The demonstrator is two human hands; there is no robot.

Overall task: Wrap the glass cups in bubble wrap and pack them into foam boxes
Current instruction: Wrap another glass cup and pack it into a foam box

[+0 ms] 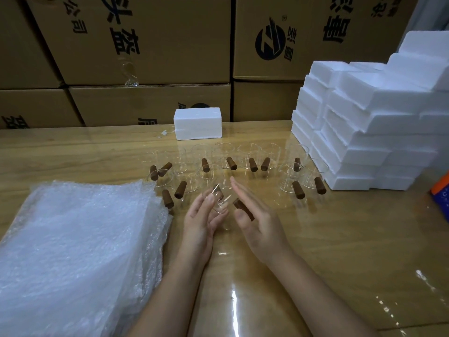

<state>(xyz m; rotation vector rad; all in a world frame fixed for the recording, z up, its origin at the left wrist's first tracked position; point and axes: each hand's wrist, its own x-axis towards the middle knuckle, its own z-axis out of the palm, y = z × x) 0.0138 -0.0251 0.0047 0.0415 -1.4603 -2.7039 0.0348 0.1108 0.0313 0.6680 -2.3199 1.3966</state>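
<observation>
Pick-up step, pre-wrap. L hand pinches glass cup; R hand flat, fingers straight, at wooden handle. Next: carry cup onto bubble wrap, left.

Packing station, probably inside a warehouse: printed cardboard cartons stacked behind a wooden table carrying stacked foam boxes, bubble wrap sheets and rows of glass cups.

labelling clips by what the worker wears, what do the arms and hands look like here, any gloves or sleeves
The left forearm and right forearm are bare down to the frame's bottom edge; no sleeves show. The left hand and right hand wear no gloves, and no rings, watch or wristband are visible.
</observation>
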